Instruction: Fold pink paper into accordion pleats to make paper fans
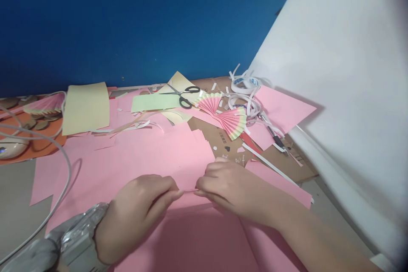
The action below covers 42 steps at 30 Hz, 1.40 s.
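1. At the far left I see a pale mouse (13,148) lying on an orange sheet (47,153), with a pleated pink-and-green fan (47,104) and some round brown discs (41,125) behind it. A white cable (69,170) loops down toward the near edge.
2. Next comes a pale yellow sheet (86,109), its top edge raised near the blue wall (143,21).
3. The left hand (142,208), with a grey device (79,240) at its wrist, pinches pink paper (190,190) between thumb and curled fingers.
4. That pink paper runs between the two hands, low and central in my view, above wide pink sheets; I cannot tell how far it reaches.
5. Beyond it, black-handled scissors (180,92) lie partly across a light green strip (154,103).
6. Just right of them I find a pleated paper bow (232,122), on cardboard (207,134).
7. The right hand (236,185) pinches the same paper, thumb below, fingers folded.
8. Farther right are tangled white strips (244,87), a pen (276,138) and a pink square (290,106) against a white surface (347,72).
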Each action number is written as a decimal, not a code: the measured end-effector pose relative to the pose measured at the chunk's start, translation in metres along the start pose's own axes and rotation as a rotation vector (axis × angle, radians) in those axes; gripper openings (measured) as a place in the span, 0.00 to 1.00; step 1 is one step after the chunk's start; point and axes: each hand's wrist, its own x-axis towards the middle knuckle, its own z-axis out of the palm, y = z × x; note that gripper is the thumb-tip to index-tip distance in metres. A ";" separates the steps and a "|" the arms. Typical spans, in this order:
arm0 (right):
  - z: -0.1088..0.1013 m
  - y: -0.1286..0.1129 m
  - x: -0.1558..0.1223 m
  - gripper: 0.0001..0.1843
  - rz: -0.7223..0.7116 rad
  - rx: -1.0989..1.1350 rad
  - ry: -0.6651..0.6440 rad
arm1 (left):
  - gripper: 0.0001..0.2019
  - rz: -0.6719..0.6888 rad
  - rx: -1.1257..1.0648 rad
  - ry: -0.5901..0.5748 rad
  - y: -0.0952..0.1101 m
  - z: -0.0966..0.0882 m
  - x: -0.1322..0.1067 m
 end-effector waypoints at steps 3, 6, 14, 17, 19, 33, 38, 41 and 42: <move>0.000 0.001 0.000 0.21 -0.003 0.002 0.018 | 0.17 -0.003 -0.050 0.004 -0.001 -0.002 0.000; -0.001 0.001 -0.001 0.20 -0.011 0.000 0.044 | 0.17 0.041 -0.019 0.038 -0.001 -0.003 0.000; -0.001 0.008 -0.004 0.12 -0.076 -0.117 0.171 | 0.13 0.160 0.090 0.331 -0.010 0.002 0.001; 0.001 0.010 -0.004 0.11 -0.090 -0.148 0.220 | 0.11 0.244 0.156 0.400 -0.014 0.004 0.001; 0.002 0.011 -0.005 0.09 -0.103 -0.165 0.251 | 0.08 0.310 0.139 0.426 -0.016 0.005 0.000; 0.003 0.015 -0.010 0.12 -0.106 -0.265 0.383 | 0.01 0.317 0.024 0.558 -0.026 0.004 -0.003; 0.007 0.017 -0.009 0.10 -0.123 -0.262 0.415 | 0.00 0.357 0.012 0.578 -0.025 0.003 0.000; 0.008 0.017 -0.009 0.09 -0.135 -0.253 0.438 | 0.01 0.353 -0.035 0.578 -0.027 0.004 0.001; 0.008 0.017 -0.009 0.09 -0.135 -0.248 0.434 | 0.02 0.340 -0.055 0.565 -0.027 0.004 0.001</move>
